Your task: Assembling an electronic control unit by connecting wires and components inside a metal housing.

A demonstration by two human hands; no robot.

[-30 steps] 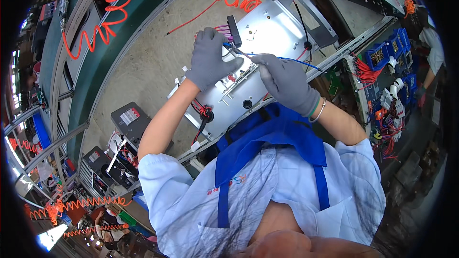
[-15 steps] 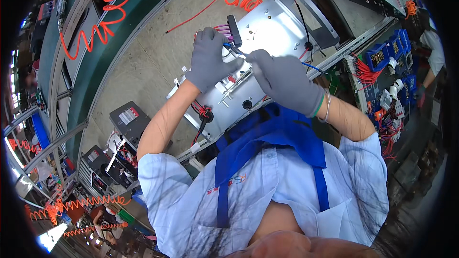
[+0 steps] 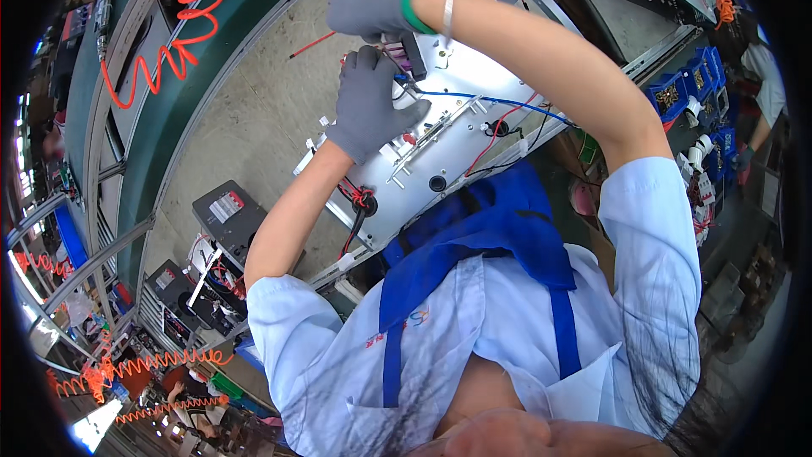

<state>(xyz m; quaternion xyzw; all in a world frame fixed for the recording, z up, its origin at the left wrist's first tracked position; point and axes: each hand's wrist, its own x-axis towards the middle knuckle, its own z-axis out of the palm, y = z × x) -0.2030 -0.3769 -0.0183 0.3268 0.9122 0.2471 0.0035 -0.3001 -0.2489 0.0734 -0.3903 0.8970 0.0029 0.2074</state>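
A silver metal panel (image 3: pixel 406 173) with fittings and wiring lies in front of me. My left hand (image 3: pixel 364 114), in a grey glove, rests over components on its left part, thumb spread away from the fingers. Close to that thumb, a blue wire (image 3: pixel 482 96) runs rightward across the panel. A dark connector block with purple wires (image 3: pixel 412 55) sits beyond the left hand. My right hand (image 3: pixel 372 4), also gloved, is raised past the block at the panel's far side. Its fingers are turned away and mostly hidden, so what they hold, if anything, does not show.
Coiled orange air hoses (image 3: pixel 199 13) hang at the far left. Blue bins (image 3: pixel 670 95) of small parts stand at the right, where another person's arm (image 3: pixel 761 131) shows. Dark boxed units (image 3: pixel 228 211) stand at the left, beside the green conveyor (image 3: pixel 199 89).
My right hand has left the middle of the panel and swung up to its far left side, uncovering the blue and red wires. The left hand has stayed nearly in place.
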